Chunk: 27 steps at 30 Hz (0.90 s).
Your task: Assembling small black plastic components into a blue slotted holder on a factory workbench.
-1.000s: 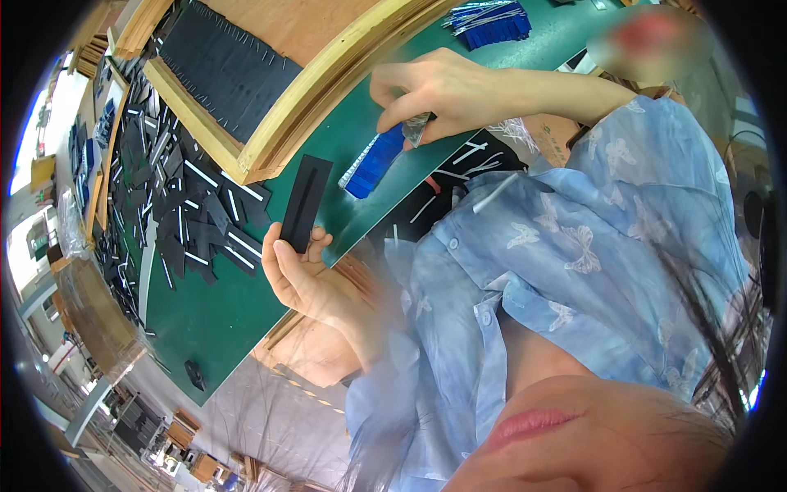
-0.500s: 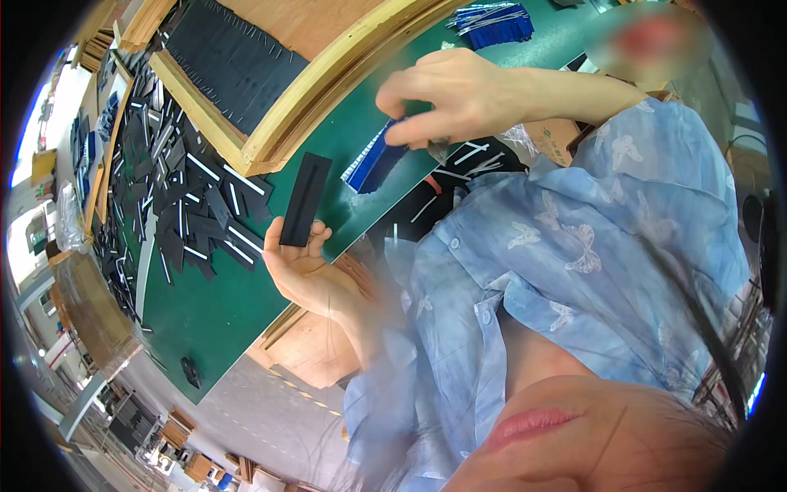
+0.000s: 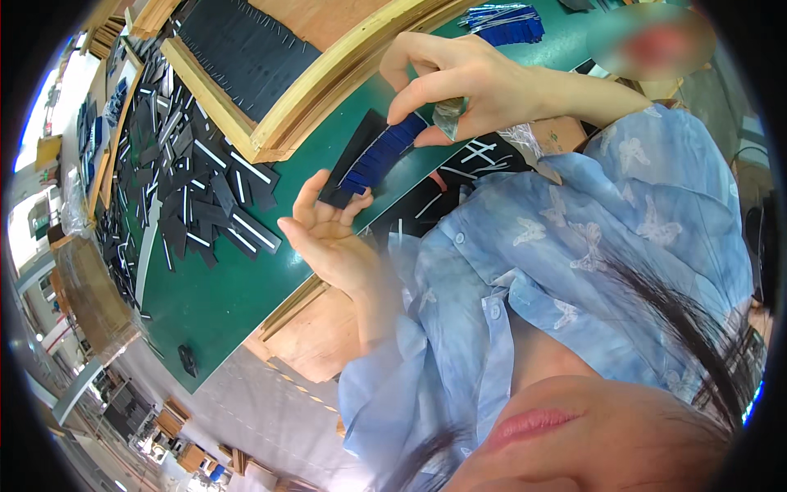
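Note:
My left hand [image 3: 336, 238] is closed on a flat black rectangular strip [image 3: 334, 197], gripping its lower end between thumb and fingers, palm up. A dark blue fringed strip [image 3: 383, 153] lies over the black strip, along its right side. At the upper end my right hand [image 3: 459, 86] pinches the blue strip between thumb and fingers. A small pointed piece, partly clear and partly brownish [image 3: 448, 119], shows by the right palm; its kind I cannot make out. Both strips are held tilted above the green tabletop [image 3: 221, 303].
A heap of black pieces with white strips [image 3: 193, 193] covers the table's left. Behind it, a wooden-framed tray [image 3: 279, 131] holds rows of black pieces. A blue fringed bundle [image 3: 504, 25] lies at the far side. Black material with white strips [image 3: 467, 168] is near my body.
My right hand has brought the blue strip onto the black strip, its fringe now facing up. My left hand has shifted slightly right and up, tilting the black strip further.

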Available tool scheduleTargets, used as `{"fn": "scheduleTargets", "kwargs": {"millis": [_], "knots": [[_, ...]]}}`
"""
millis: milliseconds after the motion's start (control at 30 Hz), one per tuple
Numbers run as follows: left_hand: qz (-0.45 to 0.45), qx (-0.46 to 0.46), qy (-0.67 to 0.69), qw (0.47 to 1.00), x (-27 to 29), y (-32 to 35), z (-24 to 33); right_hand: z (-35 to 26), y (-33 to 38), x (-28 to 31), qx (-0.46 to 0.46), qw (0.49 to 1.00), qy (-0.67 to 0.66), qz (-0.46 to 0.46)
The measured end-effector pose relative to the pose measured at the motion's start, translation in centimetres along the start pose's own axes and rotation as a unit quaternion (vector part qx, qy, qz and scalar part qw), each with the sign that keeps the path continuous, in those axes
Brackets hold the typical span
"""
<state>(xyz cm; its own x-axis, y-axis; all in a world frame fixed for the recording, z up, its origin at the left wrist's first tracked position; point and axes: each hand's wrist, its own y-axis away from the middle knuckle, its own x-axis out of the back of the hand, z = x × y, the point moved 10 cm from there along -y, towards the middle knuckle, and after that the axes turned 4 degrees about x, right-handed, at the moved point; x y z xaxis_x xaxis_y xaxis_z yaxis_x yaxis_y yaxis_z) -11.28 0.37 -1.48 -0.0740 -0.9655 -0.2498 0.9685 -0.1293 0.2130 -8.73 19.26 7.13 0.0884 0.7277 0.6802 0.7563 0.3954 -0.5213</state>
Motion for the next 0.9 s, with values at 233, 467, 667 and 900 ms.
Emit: {"fn": "scheduleTargets", "kwargs": {"millis": [233,467,667,900], "knots": [[0.138,-0.087,-0.085,0.983,7.8,0.5,1.4,4.0,2.1,-3.1,-0.063,0.996,0.029,-0.060],[0.137,-0.086,-0.064,0.985,7.9,0.4,1.6,1.9,1.3,-2.4,0.007,0.994,0.096,-0.060],[0.138,-0.074,-0.047,0.987,7.3,0.5,1.5,-2.6,1.1,-1.3,0.191,0.970,0.153,-0.010],[0.047,-0.007,-0.008,0.999,1.1,0.5,0.4,-2.8,-0.4,-0.6,0.098,0.995,0.025,-0.010]]}}
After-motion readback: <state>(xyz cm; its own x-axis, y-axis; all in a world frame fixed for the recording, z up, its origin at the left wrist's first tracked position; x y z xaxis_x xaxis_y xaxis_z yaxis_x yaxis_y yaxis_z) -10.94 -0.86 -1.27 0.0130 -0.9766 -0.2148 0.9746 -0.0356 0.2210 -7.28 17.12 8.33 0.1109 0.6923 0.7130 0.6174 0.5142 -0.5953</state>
